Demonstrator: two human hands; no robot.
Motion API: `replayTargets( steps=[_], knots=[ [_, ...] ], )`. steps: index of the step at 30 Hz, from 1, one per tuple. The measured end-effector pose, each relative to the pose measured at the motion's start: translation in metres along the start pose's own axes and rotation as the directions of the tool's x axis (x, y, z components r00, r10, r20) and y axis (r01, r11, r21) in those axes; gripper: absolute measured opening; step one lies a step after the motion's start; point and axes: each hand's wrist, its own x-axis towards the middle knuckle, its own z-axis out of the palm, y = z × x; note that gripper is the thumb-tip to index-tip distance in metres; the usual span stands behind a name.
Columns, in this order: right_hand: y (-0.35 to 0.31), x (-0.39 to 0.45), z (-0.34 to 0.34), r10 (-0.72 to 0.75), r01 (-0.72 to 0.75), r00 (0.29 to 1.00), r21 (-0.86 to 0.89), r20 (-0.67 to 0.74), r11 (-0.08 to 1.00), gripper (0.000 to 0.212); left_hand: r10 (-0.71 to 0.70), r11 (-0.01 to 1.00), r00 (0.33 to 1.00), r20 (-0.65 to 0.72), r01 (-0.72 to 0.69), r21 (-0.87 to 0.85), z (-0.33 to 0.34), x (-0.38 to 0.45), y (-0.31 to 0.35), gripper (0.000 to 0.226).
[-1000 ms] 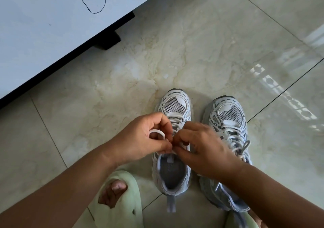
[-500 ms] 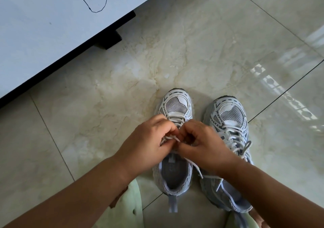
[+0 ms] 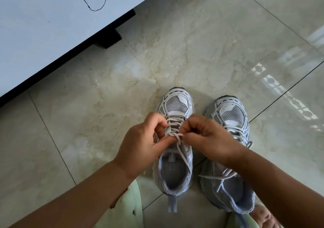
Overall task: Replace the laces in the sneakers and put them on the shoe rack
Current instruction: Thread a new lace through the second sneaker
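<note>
Two grey-and-white sneakers stand side by side on the tiled floor, toes pointing away from me. Over the left sneaker [image 3: 176, 105], my left hand [image 3: 142, 143] and my right hand [image 3: 208, 136] each pinch part of its white lace [image 3: 175, 135], which crosses in a knot between them. Two loose lace ends trail down over the shoe's opening. The right sneaker [image 3: 231, 113] is laced, with a tied bow partly hidden under my right forearm.
A white cabinet [image 3: 43, 35] on a black base with a black foot [image 3: 108, 38] runs along the upper left. My feet in pale green slippers [image 3: 131, 206] sit at the bottom edge. Marble floor tiles [image 3: 192, 43] spread all around the shoes.
My hands have drawn apart from each other, pulling the lace into a knot over the left sneaker's tongue. The small loop held by my left hand a second ago is gone.
</note>
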Motion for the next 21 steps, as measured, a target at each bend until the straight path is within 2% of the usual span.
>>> replayTargets(
  steps=[3,6,8,9,11,13,15,18,21],
  knots=[
    [-0.006,0.001,-0.002,-0.055,0.055,0.998,0.018,-0.003,0.998,0.019,0.027,0.995,0.998,0.058,-0.021,-0.095,-0.004,0.000,0.000,0.029],
    [-0.006,-0.002,-0.007,-0.048,0.046,0.999,0.089,0.014,0.995,0.023,0.046,0.993,0.991,0.127,-0.032,-0.116,-0.010,-0.003,-0.003,0.019],
    [-0.004,-0.002,-0.012,-0.036,0.035,0.999,0.149,0.004,0.988,0.024,-0.003,0.980,0.988,0.154,0.033,-0.195,-0.013,-0.005,-0.007,0.008],
    [-0.003,-0.003,-0.015,-0.040,0.040,0.999,0.122,-0.005,0.992,0.023,-0.033,0.970,0.986,0.165,0.071,-0.232,-0.015,-0.006,-0.009,0.004],
    [0.002,-0.004,-0.019,-0.111,0.104,0.993,-0.140,-0.043,0.985,0.024,-0.053,0.964,0.983,0.178,0.097,-0.248,-0.020,-0.009,-0.013,0.007],
    [0.006,-0.005,-0.025,-0.217,0.171,0.975,-0.449,-0.053,0.877,0.034,-0.042,0.964,0.974,0.224,0.098,-0.245,-0.028,-0.013,-0.016,0.011],
    [0.007,-0.006,-0.031,-0.249,0.181,0.967,-0.563,-0.046,0.806,0.036,-0.009,0.980,0.966,0.258,0.059,-0.189,-0.036,-0.017,-0.021,0.015],
    [0.009,-0.006,-0.035,-0.222,0.158,0.974,-0.565,-0.046,0.810,0.020,0.046,0.998,0.973,0.225,-0.056,0.042,-0.042,-0.018,-0.030,0.011],
    [0.009,-0.007,-0.034,-0.178,0.148,0.984,-0.517,-0.009,0.843,0.030,0.016,0.949,0.999,0.052,-0.032,0.314,-0.034,-0.013,-0.026,0.026]
  ],
)
